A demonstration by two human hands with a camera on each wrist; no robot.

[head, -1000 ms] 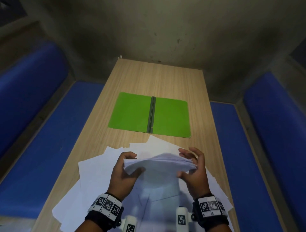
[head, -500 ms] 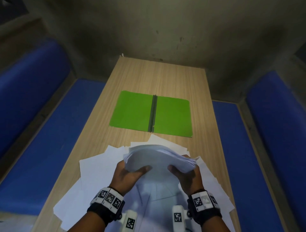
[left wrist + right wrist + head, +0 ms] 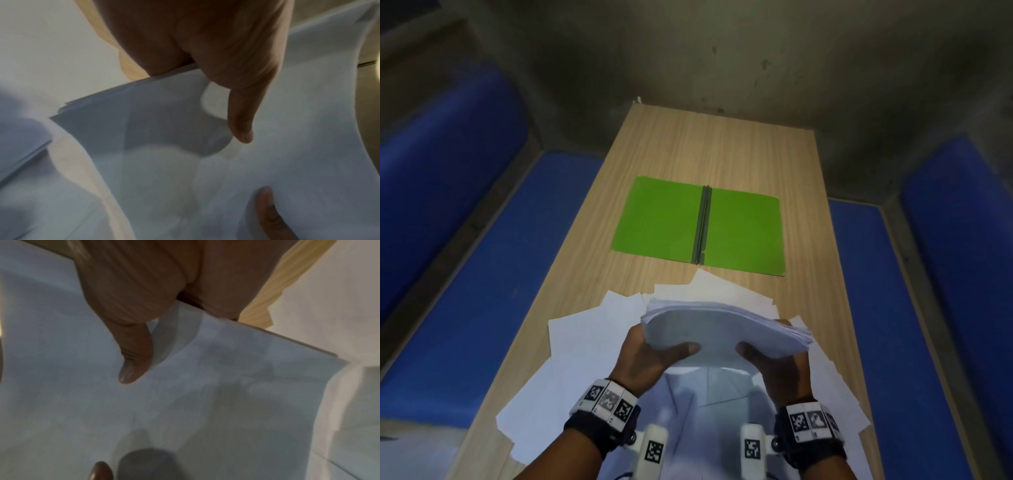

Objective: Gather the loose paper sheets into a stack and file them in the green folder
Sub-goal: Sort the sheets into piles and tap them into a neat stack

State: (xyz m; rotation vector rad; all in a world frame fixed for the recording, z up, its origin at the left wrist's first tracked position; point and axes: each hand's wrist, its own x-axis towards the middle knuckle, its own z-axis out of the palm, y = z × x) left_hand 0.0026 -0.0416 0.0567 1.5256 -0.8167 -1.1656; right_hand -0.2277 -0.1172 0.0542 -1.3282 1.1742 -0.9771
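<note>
A stack of white paper sheets is held up over the near half of the table, bowed upward. My left hand grips its left edge, thumb on the near face, fingers hidden behind. My right hand grips the right edge the same way. In the left wrist view the thumb lies across the stack; in the right wrist view the thumb presses on the stack. The green folder lies open and flat at mid-table, dark spine down its middle, beyond the stack. Several loose sheets remain spread on the table under my hands.
The long wooden table runs away from me to a grey wall. Blue padded benches flank it on both sides. Bare wood shows beyond the folder and on the table's left strip.
Both hands turned the stack from edge-on to tilted up and lifted it slightly toward the folder; thumbs now lie on its near face. The folder has not moved.
</note>
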